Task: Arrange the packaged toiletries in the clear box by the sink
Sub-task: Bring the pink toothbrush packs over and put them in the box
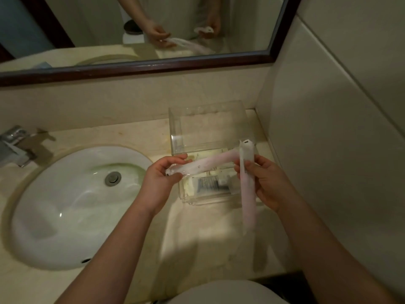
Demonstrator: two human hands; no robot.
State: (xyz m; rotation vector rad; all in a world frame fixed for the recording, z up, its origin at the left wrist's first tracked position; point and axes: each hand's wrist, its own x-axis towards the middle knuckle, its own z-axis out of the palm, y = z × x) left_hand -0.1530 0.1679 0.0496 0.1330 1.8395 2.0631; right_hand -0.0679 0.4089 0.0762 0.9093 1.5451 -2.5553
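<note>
On the pale marble counter (197,229), just right of the white oval sink (65,205), a clear rectangular plastic box (206,199) is seen with its transparent lid (208,126) raised toward the back wall. One flat packet with dark print (208,184) is already laid in the front part of the box, so a start on the arranging is judged to have been made.

Two further items are not yet put down. A long, slim, pinkish-white packet in clear wrap (203,164) is pinched at its near end by the left hand (163,172), fingers above and thumb below, and is held roughly level across the open box, above the printed packet. A second long pinkish-white wrapped packet (247,194) is gripped around its middle by the right hand (267,183) and is held nearly upright at the box's right edge, its top end crossing the far end of the first.

Whether more packets lie at the back of the box cannot be told through the glare. By this showing the task is reckoned to be partly done: both held packets are yet to be laid inside, and the lid is yet to be lowered, if that is wanted.
</note>
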